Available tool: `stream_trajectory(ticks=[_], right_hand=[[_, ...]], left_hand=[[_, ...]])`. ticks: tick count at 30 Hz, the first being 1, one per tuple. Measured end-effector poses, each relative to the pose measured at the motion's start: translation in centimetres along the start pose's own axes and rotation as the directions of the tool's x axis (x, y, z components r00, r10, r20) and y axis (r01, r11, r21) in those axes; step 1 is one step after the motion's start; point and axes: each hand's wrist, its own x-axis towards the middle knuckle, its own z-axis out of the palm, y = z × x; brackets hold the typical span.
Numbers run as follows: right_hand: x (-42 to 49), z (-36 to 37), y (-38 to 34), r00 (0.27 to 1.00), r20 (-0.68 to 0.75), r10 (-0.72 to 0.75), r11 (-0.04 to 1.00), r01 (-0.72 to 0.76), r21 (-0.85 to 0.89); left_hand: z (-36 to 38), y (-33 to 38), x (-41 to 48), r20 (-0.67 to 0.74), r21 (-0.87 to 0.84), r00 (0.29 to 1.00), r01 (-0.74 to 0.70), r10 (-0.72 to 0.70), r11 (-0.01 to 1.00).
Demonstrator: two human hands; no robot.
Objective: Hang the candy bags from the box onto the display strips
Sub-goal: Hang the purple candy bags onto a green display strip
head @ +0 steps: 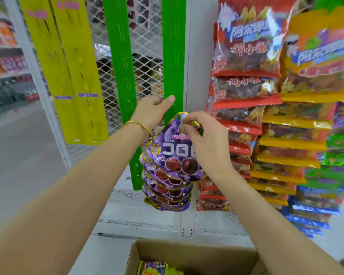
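A purple candy bag (175, 153) with grape pictures sits against the right green display strip (173, 56). My right hand (205, 139) pinches the bag's top edge at the strip. My left hand (153, 112) grips the strip just above the bag, thumb on its front. Several more purple bags (167, 195) hang below on the same strip. A second green strip (120, 56) hangs bare to the left. The cardboard box (195, 255) stands open below, with bright bags (155, 268) showing inside.
Two yellow strips (68, 66) hang bare at the left on the white wire mesh panel (147, 42). Red snack bags (246, 56) and yellow, green and blue bags (316, 135) hang in columns at the right. An aisle floor (18, 155) opens to the left.
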Motion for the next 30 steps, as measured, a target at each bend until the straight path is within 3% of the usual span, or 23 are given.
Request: stream_trajectory(ticks=[10, 23, 27, 30], right_hand=[[2.4, 1.7, -0.8, 0.999, -0.047, 0.002, 0.996, -0.006, -0.084], [0.8, 2.2, 0.2, 0.992, 0.075, 0.101, 0.992, -0.094, -0.088], [-0.8, 1.9, 1.0, 0.990, 0.134, 0.035, 0.990, -0.016, -0.141], [-2.9, 1.0, 0.9, 0.991, 0.121, -0.054, 0.975, 0.078, -0.206]], left_hand=[[-0.5, 1.2, -0.2, 0.084, -0.020, 0.992, 0.092, -0.090, 0.996], [-0.4, 0.0, -0.8, -0.003, -0.123, 0.991, 0.135, -0.137, 0.983], [-0.3, -1.5, -2.6, -0.007, -0.041, 1.000, -0.007, 0.007, 0.999], [0.1, -3.1, -5.4, -0.158, 0.121, 0.969, -0.172, 0.190, 0.978]])
